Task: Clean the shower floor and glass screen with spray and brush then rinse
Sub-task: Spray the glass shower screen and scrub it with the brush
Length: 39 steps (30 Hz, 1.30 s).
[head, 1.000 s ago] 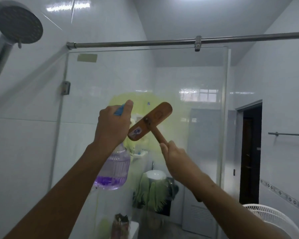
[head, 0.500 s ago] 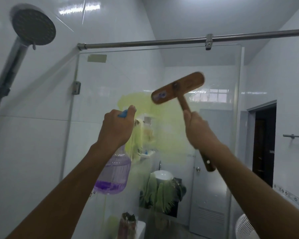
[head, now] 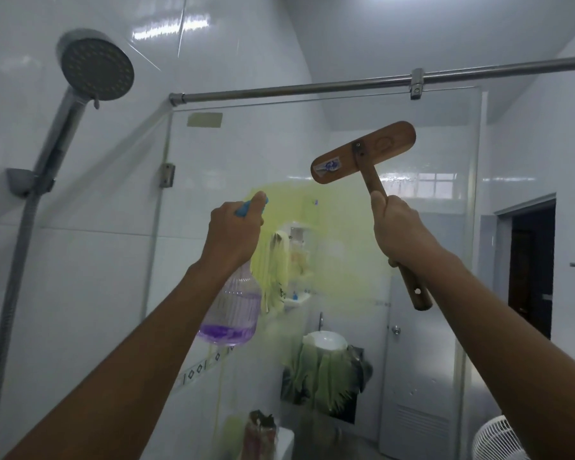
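The glass screen [head: 429, 247] stands straight ahead, smeared in its middle with a yellow-green patch of cleaner that runs down in streaks. My left hand [head: 234, 232] grips the blue trigger head of a clear spray bottle [head: 231, 310] with purple liquid at its bottom, held up close to the glass. My right hand [head: 397, 230] grips the wooden handle of a brush [head: 362, 152], whose flat wooden head is raised against the upper right part of the screen. The shower floor is out of view.
A shower head [head: 95, 69] on a hose hangs at the upper left on the white tiled wall. A steel rod [head: 312, 88] braces the screen's top. Behind the glass are a washbasin [head: 326, 340], a white door, and a fan [head: 498, 439] at lower right.
My right hand has carried the brush from the middle of the glass up and to the right. The left hand stays on the spray bottle. The view has shifted left.
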Tool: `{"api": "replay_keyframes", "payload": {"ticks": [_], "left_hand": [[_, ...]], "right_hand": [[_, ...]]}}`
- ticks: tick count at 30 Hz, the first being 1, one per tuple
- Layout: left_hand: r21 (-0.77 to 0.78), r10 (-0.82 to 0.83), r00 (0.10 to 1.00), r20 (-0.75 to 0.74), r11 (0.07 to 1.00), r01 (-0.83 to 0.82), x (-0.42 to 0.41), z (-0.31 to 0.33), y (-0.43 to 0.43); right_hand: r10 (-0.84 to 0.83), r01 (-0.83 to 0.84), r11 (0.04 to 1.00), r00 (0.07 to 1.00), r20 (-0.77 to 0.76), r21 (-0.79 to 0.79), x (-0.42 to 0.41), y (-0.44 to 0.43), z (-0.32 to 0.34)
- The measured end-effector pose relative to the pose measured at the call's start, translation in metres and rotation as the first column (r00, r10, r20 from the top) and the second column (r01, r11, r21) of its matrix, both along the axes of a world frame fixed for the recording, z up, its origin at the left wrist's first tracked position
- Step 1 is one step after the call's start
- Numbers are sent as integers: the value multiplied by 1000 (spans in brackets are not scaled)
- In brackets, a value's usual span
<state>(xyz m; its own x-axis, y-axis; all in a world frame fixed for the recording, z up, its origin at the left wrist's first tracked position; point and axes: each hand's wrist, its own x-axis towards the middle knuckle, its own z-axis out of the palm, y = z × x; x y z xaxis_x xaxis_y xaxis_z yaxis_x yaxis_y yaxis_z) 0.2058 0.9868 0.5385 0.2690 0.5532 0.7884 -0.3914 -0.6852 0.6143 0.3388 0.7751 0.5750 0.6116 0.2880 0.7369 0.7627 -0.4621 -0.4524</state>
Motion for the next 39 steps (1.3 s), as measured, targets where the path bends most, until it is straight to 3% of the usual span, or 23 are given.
{"api": "replay_keyframes", "payload": {"ticks": [15, 24, 26, 30, 32, 36, 39], "left_hand": [[24, 11, 996, -84, 1000, -9, -11, 13, 8], [51, 134, 991, -7, 990, -133, -23, 16, 6], [69, 173, 985, 1, 983, -173, -22, 15, 5], [85, 186, 983, -8, 979, -185, -24, 9, 7], [69, 171, 985, 0, 983, -171, -27, 5, 11], [91, 212, 977, -8, 973, -210, -33, -4, 17], [93, 254, 967, -11, 963, -252, -38, -9, 22]], "right_hand": [[17, -17, 1000, 1000, -18, 20, 0, 8, -6], [59, -60, 997, 998, 26, 53, -9, 24, -22], [107, -106, 994, 994, 13, -17, -18, 36, -38], [165, -138, 927, 985, 50, -348, -32, 56, -79], [159, -125, 944, 983, 89, -305, -27, 55, -67], [119, -119, 993, 992, 35, 0, -12, 51, -17], [147, -145, 988, 988, 37, -49, -15, 68, -30]]}}
